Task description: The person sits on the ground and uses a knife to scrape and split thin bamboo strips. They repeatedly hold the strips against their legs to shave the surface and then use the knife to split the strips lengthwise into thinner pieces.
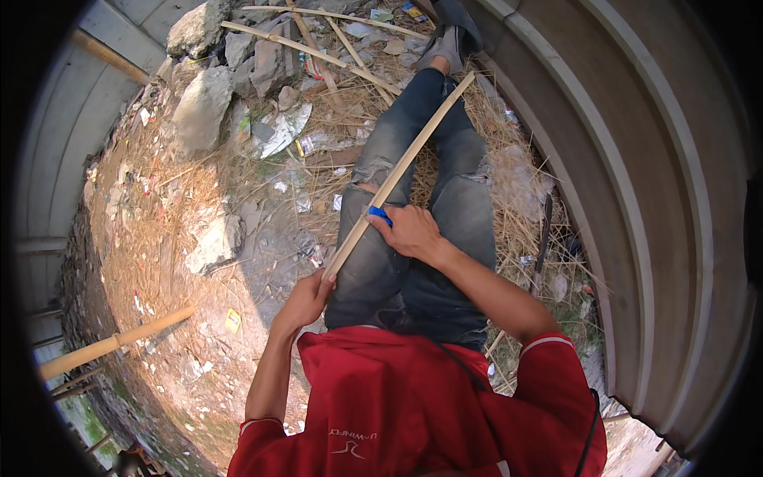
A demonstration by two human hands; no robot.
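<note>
Straw-littered dirt with rubble lies around. Left hand, arm bent, closes on the near end of a bamboo strip; right hand presses a blue tool against it mid-length, over the jeans.

Crumpled silver wrapper among rubble; small yellow packet on dirt.

L hand low, fingers curled shut, R hand higher, fingers closed, both forearms bent inward
</note>
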